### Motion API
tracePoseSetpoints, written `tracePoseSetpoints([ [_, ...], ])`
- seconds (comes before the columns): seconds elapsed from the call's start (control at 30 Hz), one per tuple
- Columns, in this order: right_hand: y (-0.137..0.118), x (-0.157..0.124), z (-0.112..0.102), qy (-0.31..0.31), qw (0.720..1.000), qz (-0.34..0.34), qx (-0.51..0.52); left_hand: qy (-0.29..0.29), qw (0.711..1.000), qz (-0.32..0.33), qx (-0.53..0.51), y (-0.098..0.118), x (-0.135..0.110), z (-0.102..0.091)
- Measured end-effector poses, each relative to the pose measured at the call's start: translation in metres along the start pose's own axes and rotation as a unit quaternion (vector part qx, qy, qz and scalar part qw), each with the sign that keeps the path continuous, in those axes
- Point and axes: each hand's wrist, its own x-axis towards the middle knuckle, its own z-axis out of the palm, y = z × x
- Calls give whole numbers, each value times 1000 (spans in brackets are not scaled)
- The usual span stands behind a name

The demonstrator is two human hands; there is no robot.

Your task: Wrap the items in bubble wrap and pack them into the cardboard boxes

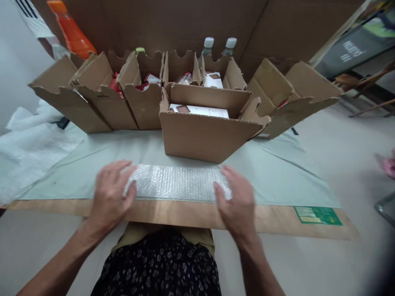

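A strip of bubble wrap (177, 182) lies flat on a pale green sheet (277, 172) that covers a cardboard board (277, 222). My left hand (110, 196) rests on the strip's left end, fingers stretched out and flat. My right hand (237, 199) presses on the right end, fingers also spread. Just behind the strip stands an open cardboard box (203, 133) with a white and brown packet (199, 110) inside.
A row of open cardboard boxes (101, 96) with red and white packets stands behind, backed by a tall cardboard wall. Two capped bottles (208, 46) and an orange bottle (72, 35) stand at the back. Crumpled white wrap (27, 144) lies at left.
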Motion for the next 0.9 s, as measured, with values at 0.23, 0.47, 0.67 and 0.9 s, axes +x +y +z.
tracePoseSetpoints([
  [0.23, -46, 3, 51, -270, 951, -146, 41, -154, 984, 93, -16, 24, -33, 56],
  [0.47, 79, -29, -36, -131, 979, 53, -147, -138, 984, 97, -62, 15, -33, 51],
  [0.67, 85, 6, -17, -128, 979, 73, -139, -82, 992, -89, 46, -20, -25, 26],
  [0.9, 64, -1, -21, -144, 977, 152, 43, -124, 973, -174, -90, -26, -18, 32],
])
